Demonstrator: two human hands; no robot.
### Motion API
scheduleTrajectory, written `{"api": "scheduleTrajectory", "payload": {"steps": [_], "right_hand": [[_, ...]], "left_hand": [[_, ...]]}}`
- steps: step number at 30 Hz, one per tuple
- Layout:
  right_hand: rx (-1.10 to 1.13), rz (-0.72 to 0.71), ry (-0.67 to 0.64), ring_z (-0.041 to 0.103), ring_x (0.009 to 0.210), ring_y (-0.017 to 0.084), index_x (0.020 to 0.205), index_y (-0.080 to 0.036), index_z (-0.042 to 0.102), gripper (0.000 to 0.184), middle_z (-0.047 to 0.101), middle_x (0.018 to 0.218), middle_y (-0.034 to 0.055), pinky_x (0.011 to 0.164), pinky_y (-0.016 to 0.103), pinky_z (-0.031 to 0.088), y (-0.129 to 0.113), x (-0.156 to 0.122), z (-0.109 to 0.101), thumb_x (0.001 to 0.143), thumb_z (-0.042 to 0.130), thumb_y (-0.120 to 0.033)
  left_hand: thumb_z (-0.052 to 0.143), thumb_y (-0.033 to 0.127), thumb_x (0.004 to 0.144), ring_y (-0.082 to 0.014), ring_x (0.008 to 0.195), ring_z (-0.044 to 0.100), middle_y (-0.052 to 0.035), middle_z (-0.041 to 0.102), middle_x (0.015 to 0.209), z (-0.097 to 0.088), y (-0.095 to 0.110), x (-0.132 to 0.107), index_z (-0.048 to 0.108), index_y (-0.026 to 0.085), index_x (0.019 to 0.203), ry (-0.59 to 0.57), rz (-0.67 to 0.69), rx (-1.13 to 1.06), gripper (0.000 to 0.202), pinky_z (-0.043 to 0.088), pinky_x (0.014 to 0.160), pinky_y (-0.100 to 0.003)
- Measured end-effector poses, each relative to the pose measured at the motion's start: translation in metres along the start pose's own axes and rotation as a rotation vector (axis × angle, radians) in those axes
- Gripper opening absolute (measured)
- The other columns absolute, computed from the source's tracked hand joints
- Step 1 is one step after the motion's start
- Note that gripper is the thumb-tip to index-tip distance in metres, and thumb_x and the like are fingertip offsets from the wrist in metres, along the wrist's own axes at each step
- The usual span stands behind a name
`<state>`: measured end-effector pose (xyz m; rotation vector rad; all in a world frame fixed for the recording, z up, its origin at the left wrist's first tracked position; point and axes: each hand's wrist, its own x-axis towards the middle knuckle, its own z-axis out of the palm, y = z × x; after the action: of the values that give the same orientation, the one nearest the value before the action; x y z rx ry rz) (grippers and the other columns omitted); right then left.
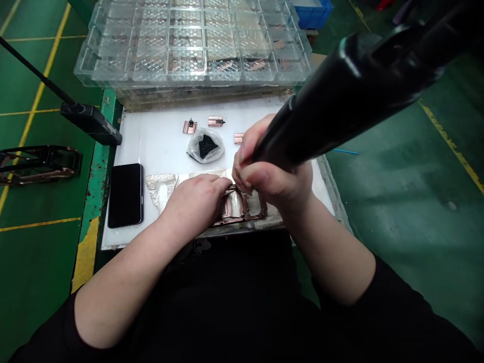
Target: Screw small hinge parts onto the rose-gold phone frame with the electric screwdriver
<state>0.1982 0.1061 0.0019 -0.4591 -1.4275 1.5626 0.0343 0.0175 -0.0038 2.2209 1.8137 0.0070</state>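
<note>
My right hand (278,176) is closed round the lower end of a thick black power screwdriver (321,106), which slants up toward the upper right corner. Its tip is hidden behind my fingers. Under both hands lies a copper-coloured metal frame (242,219), on a pale, worn pad (161,189). My left hand (200,201) grips the frame's left part, its fingertips close to those of my right hand. An open plastic bag of tiny black pieces, probably screws (206,146), sits just beyond. Small copper-coloured parts (216,121) lie behind the bag, some with a black piece on them.
A black phone (126,195) lies at the left of the white tabletop (151,136). Stacked clear compartment trays (189,50) fill the back. At the left edge stands a black device with an antenna (93,121). A blue bin (312,12) is behind at the right.
</note>
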Motion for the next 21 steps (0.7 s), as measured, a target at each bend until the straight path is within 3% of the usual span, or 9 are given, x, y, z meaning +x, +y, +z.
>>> {"api": "scheduleTrajectory", "payload": {"steps": [3,9,12,16,21], "right_hand": [[0.044,-0.094,-0.083,0.068,0.077,0.022,0.082,-0.024,0.066,0.061,0.063,0.079,0.0,0.057,0.029,0.062,0.005,0.003,-0.001,0.075,0.106,-0.07],[-0.076,-0.099,-0.031,0.067,0.073,0.019,0.083,-0.024,0.067,0.049,0.062,0.081,-0.0013,0.06,0.029,0.064,-0.009,-0.004,0.006,0.093,0.099,-0.06],[-0.072,-0.094,-0.032,0.065,0.07,0.018,0.082,-0.024,0.064,0.053,0.059,0.076,-0.0026,0.059,0.029,0.064,-0.011,-0.004,0.009,0.092,0.098,-0.062],[-0.022,-0.118,-0.053,0.063,0.066,0.018,0.082,-0.025,0.062,0.058,0.057,0.07,-0.0039,0.058,0.03,0.063,-0.002,-0.001,0.006,0.084,0.104,-0.064],[0.016,-0.136,-0.025,0.057,0.06,0.016,0.082,-0.024,0.066,0.049,0.057,0.068,-0.0045,0.057,0.029,0.06,-0.001,-0.006,0.008,0.092,0.102,-0.057]], "left_hand": [[0.059,0.023,0.104,-0.0358,0.1,0.077,-0.0134,0.081,0.117,-0.003,0.001,0.0,0.076,0.023,0.134,-0.028,0.002,0.007,0.034,0.055,0.075,-0.041],[0.057,0.025,0.108,-0.0342,0.101,0.076,-0.0117,0.082,0.121,-0.005,0.001,0.0,0.071,0.027,0.15,-0.024,0.017,-0.026,0.045,0.052,0.071,-0.038],[0.056,0.025,0.108,-0.0348,0.102,0.076,-0.0117,0.082,0.125,-0.005,0.001,-0.001,0.07,0.028,0.152,-0.015,0.013,-0.019,0.046,0.052,0.071,-0.039],[0.058,0.025,0.106,-0.0371,0.101,0.077,-0.0123,0.083,0.123,-0.005,0.002,-0.001,0.075,0.027,0.145,-0.03,-0.001,0.016,0.042,0.054,0.074,-0.042],[0.061,0.022,0.103,-0.0361,0.102,0.077,-0.0091,0.083,0.12,0.001,-0.001,0.0,0.081,0.029,0.128,-0.008,0.008,0.008,0.033,0.054,0.074,-0.042]]}}
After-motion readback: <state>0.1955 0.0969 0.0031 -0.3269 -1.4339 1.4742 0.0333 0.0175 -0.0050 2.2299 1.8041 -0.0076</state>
